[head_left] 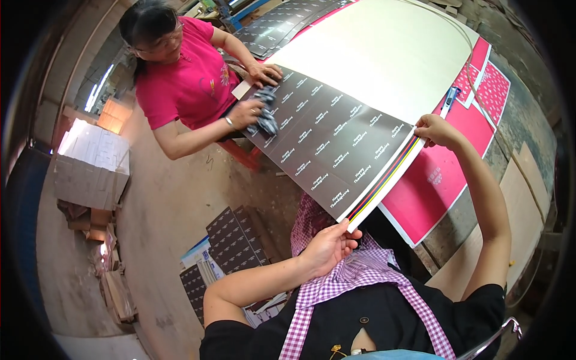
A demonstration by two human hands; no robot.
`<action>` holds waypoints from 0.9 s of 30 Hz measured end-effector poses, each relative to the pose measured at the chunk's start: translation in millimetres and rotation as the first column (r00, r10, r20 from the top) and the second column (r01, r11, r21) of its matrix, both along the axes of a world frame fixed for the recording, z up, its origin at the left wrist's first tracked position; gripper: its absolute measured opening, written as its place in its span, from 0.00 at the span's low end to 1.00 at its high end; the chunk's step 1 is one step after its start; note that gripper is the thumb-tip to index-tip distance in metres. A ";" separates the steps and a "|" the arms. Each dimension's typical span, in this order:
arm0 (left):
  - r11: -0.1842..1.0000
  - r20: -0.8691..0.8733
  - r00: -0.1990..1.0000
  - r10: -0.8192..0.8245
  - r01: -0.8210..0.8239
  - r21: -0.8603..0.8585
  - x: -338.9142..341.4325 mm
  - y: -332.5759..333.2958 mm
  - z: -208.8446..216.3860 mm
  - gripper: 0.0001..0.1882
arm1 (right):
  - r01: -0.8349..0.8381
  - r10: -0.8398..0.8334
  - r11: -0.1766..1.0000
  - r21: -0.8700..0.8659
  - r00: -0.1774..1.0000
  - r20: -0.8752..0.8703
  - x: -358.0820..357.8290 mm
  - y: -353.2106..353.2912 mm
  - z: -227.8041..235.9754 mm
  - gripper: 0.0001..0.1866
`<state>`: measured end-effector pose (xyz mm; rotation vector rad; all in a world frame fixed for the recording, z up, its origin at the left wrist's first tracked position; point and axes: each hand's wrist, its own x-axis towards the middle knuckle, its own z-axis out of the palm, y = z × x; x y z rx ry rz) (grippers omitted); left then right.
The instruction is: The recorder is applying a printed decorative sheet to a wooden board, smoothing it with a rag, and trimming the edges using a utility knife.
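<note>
A dark grey printed sheet (327, 141) with rows of white lettering stretches between me and a co-worker. Along its near edge runs a white margin with red, blue, black and yellow stripes (384, 180). My left hand (329, 247) pinches the near left corner of this sheet. At the near right corner, my right hand (438, 131) grips the margin between thumb and fingers. Across from me, the co-worker presses a bunched dark cloth (264, 114) on the sheet's far end with one hand; their other hand (265, 73) rests on its far edge.
Large cream sheets (372, 57) lie on the table, over pink printed sheets (429, 198). A blue utility knife (449, 101) lies right of the sheet. More dark printed sheets (237, 240) are stacked low at left. A stack of white board (93, 159) stands on the floor farther left.
</note>
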<state>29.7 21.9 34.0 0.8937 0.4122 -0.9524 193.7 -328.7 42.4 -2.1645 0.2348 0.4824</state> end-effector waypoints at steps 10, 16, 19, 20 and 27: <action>1.000 -0.028 0.999 0.019 -0.019 0.024 -2.2 -3.9 -0.2 0.17 | 0.030 -0.031 0.996 0.078 1.000 0.005 -3.1 -5.4 -10.0 0.07; 0.997 -0.056 0.995 0.078 -0.077 0.024 -1.1 -2.4 -14.3 0.16 | 0.017 -0.018 0.992 0.126 1.000 0.005 -2.0 -9.8 -22.8 0.07; 0.998 -0.065 0.997 0.052 -0.049 0.046 -2.3 -6.8 -25.8 0.15 | 0.024 -0.025 0.994 0.108 1.000 0.006 -3.4 -10.9 -30.5 0.07; 0.999 -0.063 0.998 0.023 -0.020 0.046 -3.6 -9.2 -28.5 0.15 | 0.028 -0.029 0.994 0.107 1.000 0.007 -3.7 -11.0 -34.1 0.07; 0.999 -0.037 0.999 0.002 -0.001 0.042 -8.2 -8.2 -30.7 0.16 | 0.017 -0.023 0.984 0.176 0.999 0.034 -7.3 -16.5 -49.2 0.08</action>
